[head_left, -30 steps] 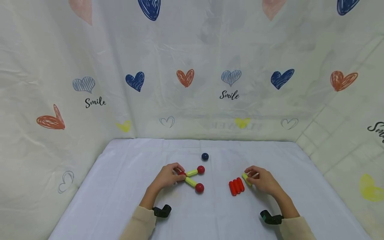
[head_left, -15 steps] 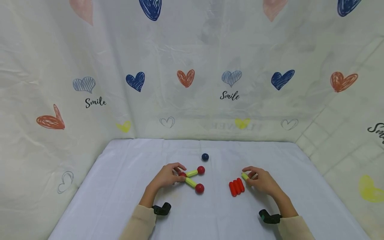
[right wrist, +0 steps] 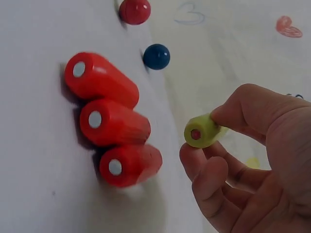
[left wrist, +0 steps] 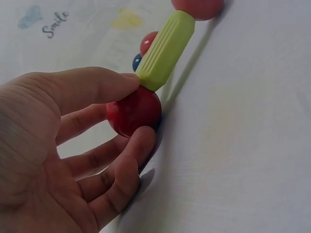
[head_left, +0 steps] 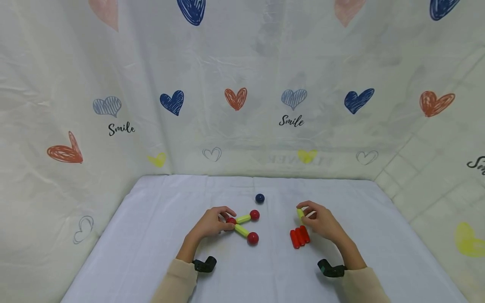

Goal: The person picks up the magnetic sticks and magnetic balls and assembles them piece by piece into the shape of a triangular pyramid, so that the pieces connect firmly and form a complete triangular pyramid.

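In the head view my left hand (head_left: 212, 221) holds the red ball (left wrist: 133, 112) where two yellow-green magnetic rods meet in a V. The far rod (head_left: 243, 219) ends in a red ball (head_left: 255, 215), the near rod (head_left: 241, 230) in another red ball (head_left: 252, 238). My thumb lies by the joint of ball and rod in the left wrist view. My right hand (head_left: 323, 221) pinches a loose yellow-green magnetic rod (right wrist: 201, 131) between thumb and fingers, its round end facing the right wrist camera. It hangs just beyond three red magnetic rods (head_left: 299, 237) lying side by side.
A dark blue ball (head_left: 259, 198) sits on the white-covered table (head_left: 273, 273), farther back than the V. Behind the table hangs a pale curtain (head_left: 250, 54) printed with hearts. Both wrists wear small black cameras.
My right hand has lifted the loose yellow-green rod and carried it left and away from me, past the red rods. My left hand stays on the red ball.
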`<state>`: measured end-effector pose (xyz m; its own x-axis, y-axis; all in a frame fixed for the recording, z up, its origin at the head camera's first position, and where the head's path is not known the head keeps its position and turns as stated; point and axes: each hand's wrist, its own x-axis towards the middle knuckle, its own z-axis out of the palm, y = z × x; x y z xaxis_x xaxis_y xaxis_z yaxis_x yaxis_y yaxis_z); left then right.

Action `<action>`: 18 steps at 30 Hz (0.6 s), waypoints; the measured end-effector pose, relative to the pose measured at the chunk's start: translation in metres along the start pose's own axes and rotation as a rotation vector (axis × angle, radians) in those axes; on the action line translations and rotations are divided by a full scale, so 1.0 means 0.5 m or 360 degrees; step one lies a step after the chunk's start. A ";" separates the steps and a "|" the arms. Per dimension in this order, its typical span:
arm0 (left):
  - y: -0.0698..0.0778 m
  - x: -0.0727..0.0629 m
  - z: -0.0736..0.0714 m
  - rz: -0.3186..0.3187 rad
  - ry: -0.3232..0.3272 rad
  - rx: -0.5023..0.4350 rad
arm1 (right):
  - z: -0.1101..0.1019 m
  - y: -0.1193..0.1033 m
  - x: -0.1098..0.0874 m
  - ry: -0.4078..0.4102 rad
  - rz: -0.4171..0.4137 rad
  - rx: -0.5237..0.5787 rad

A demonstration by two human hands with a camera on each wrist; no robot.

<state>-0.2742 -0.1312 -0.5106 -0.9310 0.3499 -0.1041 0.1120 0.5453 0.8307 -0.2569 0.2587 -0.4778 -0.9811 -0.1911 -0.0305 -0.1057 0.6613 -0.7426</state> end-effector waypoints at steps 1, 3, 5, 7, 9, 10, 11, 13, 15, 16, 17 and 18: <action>0.000 0.000 0.000 -0.0003 0.0001 0.0000 | 0.005 -0.007 0.003 -0.0007 -0.0007 0.0032; 0.001 -0.001 0.001 -0.0004 0.0001 0.0003 | 0.017 -0.019 0.009 -0.0013 -0.0022 0.0084; 0.002 -0.001 0.001 -0.0001 0.0006 0.0002 | 0.030 -0.032 0.015 -0.0034 -0.0027 0.0136; 0.003 -0.002 0.000 -0.0001 0.0012 0.0005 | 0.044 -0.043 0.022 -0.0049 -0.0021 0.0175; 0.002 -0.001 0.001 0.0000 0.0015 0.0009 | 0.059 -0.053 0.029 -0.0069 -0.0005 0.0206; 0.001 0.000 0.001 0.0000 0.0017 0.0010 | 0.066 -0.058 0.032 -0.0078 0.0002 0.0219; 0.002 0.000 0.001 -0.0004 0.0018 0.0011 | 0.073 -0.063 0.035 -0.0081 0.0000 0.0219; 0.001 0.000 0.002 -0.0006 0.0020 0.0014 | 0.086 -0.071 0.040 -0.0088 0.0003 0.0231; 0.003 -0.001 0.002 -0.0008 0.0021 0.0016 | 0.096 -0.079 0.044 -0.0103 0.0008 0.0247; 0.003 -0.001 0.002 -0.0011 0.0021 0.0017 | 0.100 -0.083 0.045 -0.0113 0.0007 0.0259; 0.004 -0.002 0.002 -0.0012 0.0022 0.0015 | 0.105 -0.087 0.046 -0.0122 0.0007 0.0268; 0.004 -0.002 0.002 -0.0009 0.0024 0.0014 | 0.108 -0.091 0.047 -0.0132 0.0007 0.0282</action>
<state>-0.2726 -0.1296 -0.5093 -0.9367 0.3354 -0.1009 0.1096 0.5543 0.8251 -0.2665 0.1851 -0.4811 -0.9640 -0.2523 -0.0837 -0.0639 0.5258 -0.8482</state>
